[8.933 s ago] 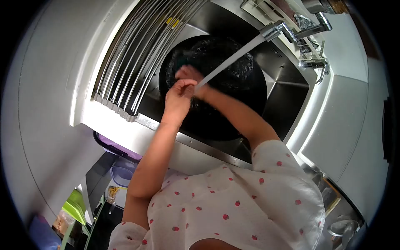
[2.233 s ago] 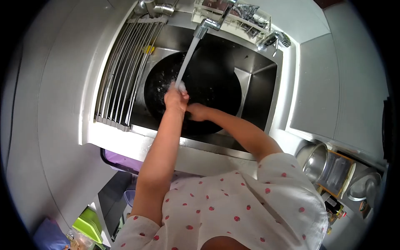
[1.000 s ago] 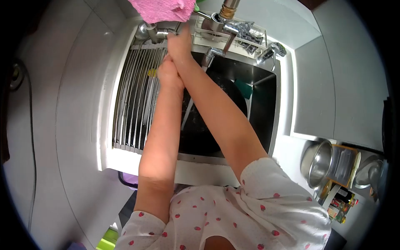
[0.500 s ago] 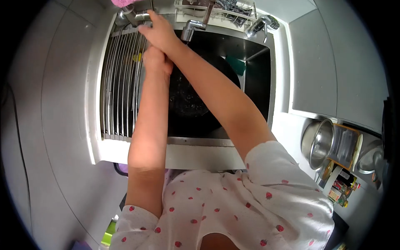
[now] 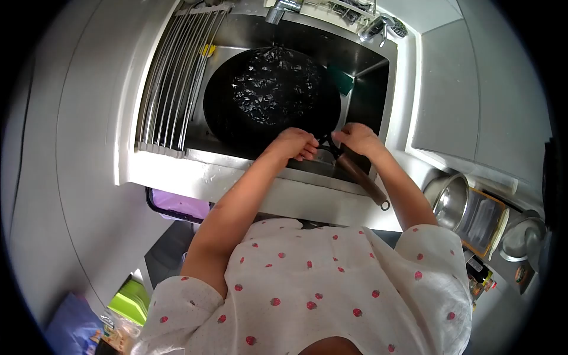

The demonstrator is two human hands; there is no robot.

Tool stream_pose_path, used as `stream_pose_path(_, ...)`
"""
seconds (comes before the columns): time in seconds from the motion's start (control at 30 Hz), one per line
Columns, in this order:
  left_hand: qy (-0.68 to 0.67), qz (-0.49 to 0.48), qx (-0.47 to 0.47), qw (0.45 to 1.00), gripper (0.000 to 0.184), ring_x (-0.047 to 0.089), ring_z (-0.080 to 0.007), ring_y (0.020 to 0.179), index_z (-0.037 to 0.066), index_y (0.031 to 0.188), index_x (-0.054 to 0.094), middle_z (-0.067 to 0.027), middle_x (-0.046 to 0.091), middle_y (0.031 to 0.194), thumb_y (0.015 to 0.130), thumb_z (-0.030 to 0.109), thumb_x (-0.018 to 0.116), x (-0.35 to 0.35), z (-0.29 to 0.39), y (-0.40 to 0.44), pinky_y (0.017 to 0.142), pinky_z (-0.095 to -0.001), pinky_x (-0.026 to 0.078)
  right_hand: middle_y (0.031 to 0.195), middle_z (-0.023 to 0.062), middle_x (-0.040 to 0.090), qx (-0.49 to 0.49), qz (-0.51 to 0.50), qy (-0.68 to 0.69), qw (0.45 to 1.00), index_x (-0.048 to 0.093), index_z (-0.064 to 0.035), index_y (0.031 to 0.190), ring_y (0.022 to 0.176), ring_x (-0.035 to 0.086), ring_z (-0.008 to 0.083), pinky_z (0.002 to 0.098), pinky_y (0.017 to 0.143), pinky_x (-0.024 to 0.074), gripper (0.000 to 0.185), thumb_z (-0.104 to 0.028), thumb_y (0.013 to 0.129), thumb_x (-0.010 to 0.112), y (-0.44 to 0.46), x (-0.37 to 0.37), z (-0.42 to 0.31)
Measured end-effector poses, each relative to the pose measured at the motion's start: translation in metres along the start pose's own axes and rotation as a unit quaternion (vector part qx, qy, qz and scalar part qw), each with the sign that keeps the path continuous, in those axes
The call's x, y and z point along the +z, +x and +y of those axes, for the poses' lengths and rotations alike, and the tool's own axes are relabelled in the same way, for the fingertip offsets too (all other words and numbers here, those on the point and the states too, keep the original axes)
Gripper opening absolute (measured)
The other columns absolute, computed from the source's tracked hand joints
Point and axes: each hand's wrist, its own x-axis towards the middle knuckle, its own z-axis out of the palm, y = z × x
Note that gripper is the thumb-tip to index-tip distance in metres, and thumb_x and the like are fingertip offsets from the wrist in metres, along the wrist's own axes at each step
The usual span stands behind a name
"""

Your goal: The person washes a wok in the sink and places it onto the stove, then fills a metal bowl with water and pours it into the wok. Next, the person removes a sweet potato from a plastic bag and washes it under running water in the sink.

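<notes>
A black wok (image 5: 225,115) lies in the metal sink, with rippling water inside. Its brown wooden handle (image 5: 360,178) slants over the front rim toward the right and ends in a ring. My left hand (image 5: 294,144) hovers over the wok's near edge, left of the handle, its fingers loosely curled and partly apart with nothing in them. Just above the handle's upper end is my right hand (image 5: 357,138), fingers bent; whether they touch the handle is unclear. The faucet (image 5: 283,10) points down at the back of the sink.
A metal roll-up rack (image 5: 177,83) covers the sink's left part. A green sponge (image 5: 339,80) lies at the sink's right. Steel bowls (image 5: 448,201) stand at right. Below left are a purple bin (image 5: 180,203) and a green container (image 5: 130,300). Another tap (image 5: 381,26) is behind.
My hands have come apart and moved from the back left to the wok's near right side. The wok's handle now shows over the front rim, and the pink cloth has left the view.
</notes>
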Motion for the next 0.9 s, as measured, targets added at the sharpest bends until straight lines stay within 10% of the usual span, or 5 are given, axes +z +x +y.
stream_pose_path(0.23, 0.007, -0.055, -0.021, 0.998, 0.037, 0.061, -0.0188, 0.062, 0.000, 0.094, 0.056, -0.0117, 0.062, 0.081, 0.088, 0.035, 0.044, 0.048, -0.014, -0.006, 0.052, -0.0263, 0.046, 0.082, 0.0122, 0.057, -0.012, -0.311, 0.319, 0.895, 0.057, 0.0012, 0.095, 0.070, 0.057, 0.0189, 0.0287, 0.061, 0.0491, 0.041, -0.033, 0.073, 0.064, -0.015, 0.010, 0.019)
stream_pose_path(0.43, -0.229, -0.051, 0.018, 0.972, 0.040, 0.061, -0.0214, 0.067, 0.000, 0.090, 0.053, -0.0117, 0.060, 0.079, 0.088, 0.039, 0.044, 0.070, -0.019, -0.025, 0.059, -0.0317, 0.052, 0.073, 0.0062, 0.052, -0.103, -0.357, 0.555, 0.744, 0.050, -0.0032, 0.091, 0.057, 0.051, 0.0126, 0.0241, 0.049, 0.0429, 0.022, -0.016, 0.075, 0.059, -0.047, -0.007, 0.005)
stream_pose_path(0.9, -0.369, -0.049, 0.187, 0.909, 0.022, 0.050, -0.0106, 0.054, 0.007, 0.088, 0.056, -0.0014, 0.054, 0.069, 0.086, 0.028, 0.050, 0.092, -0.010, -0.061, 0.051, -0.0239, 0.043, 0.065, 0.0031, 0.050, -0.062, -0.232, 0.539, 0.807, 0.049, -0.0064, 0.087, 0.054, 0.048, 0.0096, 0.0248, 0.048, 0.0412, 0.016, -0.011, 0.073, 0.054, -0.128, -0.046, -0.046)
